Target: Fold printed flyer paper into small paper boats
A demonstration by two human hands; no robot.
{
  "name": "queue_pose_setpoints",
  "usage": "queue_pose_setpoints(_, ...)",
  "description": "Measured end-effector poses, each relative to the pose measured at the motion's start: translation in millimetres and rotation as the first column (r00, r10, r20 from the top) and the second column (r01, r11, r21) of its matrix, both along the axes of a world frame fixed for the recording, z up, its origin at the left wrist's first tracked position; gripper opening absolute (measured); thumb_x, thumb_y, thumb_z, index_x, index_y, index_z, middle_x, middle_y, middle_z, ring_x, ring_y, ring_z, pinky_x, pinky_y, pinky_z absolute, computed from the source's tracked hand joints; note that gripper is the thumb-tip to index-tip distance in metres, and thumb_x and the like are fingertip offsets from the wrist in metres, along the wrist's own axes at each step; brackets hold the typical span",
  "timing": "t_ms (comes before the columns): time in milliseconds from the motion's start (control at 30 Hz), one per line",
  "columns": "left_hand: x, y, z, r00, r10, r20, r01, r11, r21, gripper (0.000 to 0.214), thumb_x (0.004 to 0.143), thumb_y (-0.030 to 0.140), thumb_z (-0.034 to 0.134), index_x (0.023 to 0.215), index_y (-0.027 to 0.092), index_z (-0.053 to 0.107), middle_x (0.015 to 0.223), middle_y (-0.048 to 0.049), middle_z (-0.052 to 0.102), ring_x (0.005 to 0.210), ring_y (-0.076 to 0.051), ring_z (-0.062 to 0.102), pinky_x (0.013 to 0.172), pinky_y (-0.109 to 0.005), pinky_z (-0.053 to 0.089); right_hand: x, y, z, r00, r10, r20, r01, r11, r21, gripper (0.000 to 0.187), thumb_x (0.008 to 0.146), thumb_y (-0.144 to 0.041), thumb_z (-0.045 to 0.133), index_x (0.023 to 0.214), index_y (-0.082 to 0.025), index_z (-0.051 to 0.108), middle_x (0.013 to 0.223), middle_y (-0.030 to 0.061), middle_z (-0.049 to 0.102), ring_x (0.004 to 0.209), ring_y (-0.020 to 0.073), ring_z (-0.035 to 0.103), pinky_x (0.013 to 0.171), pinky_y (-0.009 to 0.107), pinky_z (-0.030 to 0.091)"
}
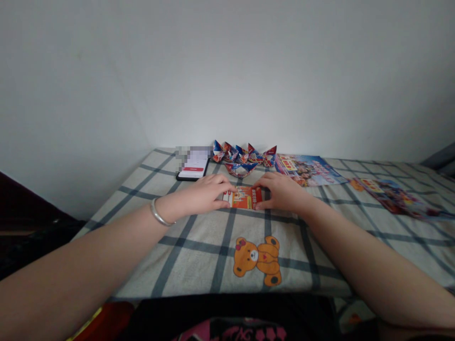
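Note:
A small rectangle of red and orange printed paper (243, 197) lies on the checked cloth, between my two hands. My left hand (209, 193) grips its left edge, thumb at the near corner and fingers at the far one. On the opposite edge, my right hand (279, 192) holds it the same way, thumb and fingers curved round the end. Just beyond stands a folded paper boat (241, 169). Behind that, several more folded paper shapes (245, 154) in blue and red sit in a row near the wall.
A phone (194, 165) with a lit screen lies beyond my left hand. Printed flyers (311, 169) rest at the right, with another flyer (405, 196) farther right. A plain wall (227, 71) rises behind the cloth-covered table (192, 270), whose near edge is close to my body.

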State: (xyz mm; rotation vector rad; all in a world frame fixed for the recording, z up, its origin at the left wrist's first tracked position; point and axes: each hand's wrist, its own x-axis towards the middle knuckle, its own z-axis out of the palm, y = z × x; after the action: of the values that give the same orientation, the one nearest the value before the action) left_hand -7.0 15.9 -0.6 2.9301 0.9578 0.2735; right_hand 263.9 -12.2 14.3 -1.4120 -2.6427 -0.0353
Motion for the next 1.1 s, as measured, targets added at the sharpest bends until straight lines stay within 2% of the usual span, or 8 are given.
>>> queue_pose_setpoints(233,-4.7,4.2,1.8,0.999,-0.006,0.034,0.009,0.994,-0.109,0.041,0.088,0.036,0.065,0.127,0.024,0.059,0.123,-0.0082,0.055,0.114,-0.024,0.052,0.096,-0.036,0.043,5.9,-0.9,4.0,0.999,0.004,0.033,-0.004,1.0,-0.016,0.058,0.074,-0.055,0.077,0.123,-0.025,0.066,0.118,0.009,0.065,0.108,0.0292,0.06,0.092,0.042,0.048)
queue_pose_setpoints(433,-11.3,12.5,-3.1,0.991,-0.076,0.111,0.093,0.983,-0.158,0.041,0.089,0.034,0.063,0.13,0.03,0.058,0.123,-0.0062,0.055,0.115,-0.023,0.052,0.101,-0.039,0.042,11.7,0.0,-0.9,1.0,-0.008,0.006,0.008,1.0,0.001,0.06,0.072,-0.055,0.079,0.122,-0.024,0.067,0.115,0.0092,0.065,0.104,0.0283,0.061,0.089,0.041,0.05)
queue_pose_setpoints(567,-14.6,15.1,-2.4,0.983,-0.117,0.14,0.14,0.976,-0.165,0.042,0.089,0.033,0.063,0.13,0.029,0.057,0.125,-0.0066,0.056,0.117,-0.022,0.052,0.103,-0.038,0.042,13.7,2.1,-4.0,1.0,0.004,-0.019,-0.004,1.0,0.005,0.059,0.071,-0.053,0.08,0.121,-0.024,0.067,0.116,0.0094,0.065,0.106,0.0286,0.06,0.091,0.043,0.05)
queue_pose_setpoints(733,-10.0,9.6,-4.1,0.989,-0.087,0.118,0.099,0.989,-0.105,0.046,0.086,0.031,0.062,0.131,0.023,0.055,0.134,-0.0103,0.053,0.122,-0.025,0.05,0.105,-0.041,0.04,14.3,1.4,-3.4,0.999,0.032,-0.021,-0.032,0.999,-0.006,0.06,0.074,-0.055,0.077,0.123,-0.023,0.066,0.117,0.0105,0.064,0.107,0.028,0.06,0.093,0.042,0.049)
queue_pose_setpoints(900,0.6,-3.1,-10.9,0.995,0.035,0.091,-0.038,0.999,0.034,0.05,0.082,0.023,0.058,0.132,0.02,0.054,0.133,-0.0099,0.053,0.124,-0.028,0.047,0.107,-0.045,0.038,7.8,-3.8,-6.1,0.998,0.054,0.025,-0.056,0.996,0.064,0.06,0.083,-0.059,0.065,0.129,-0.021,0.062,0.124,0.0124,0.062,0.112,0.0303,0.057,0.099,0.048,0.046)
queue_pose_setpoints(1100,2.8,-7.1,-12.8,0.993,-0.039,0.11,0.031,0.997,0.077,0.043,0.093,0.034,0.053,0.133,0.02,0.053,0.127,-0.0102,0.054,0.121,-0.026,0.047,0.106,-0.044,0.039,-0.1,-6.3,-11.7,0.996,0.087,-0.009,-0.087,0.994,0.068,0.066,0.083,-0.061,0.063,0.135,-0.021,0.056,0.136,0.0129,0.057,0.123,0.0317,0.053,0.105,0.05,0.042)
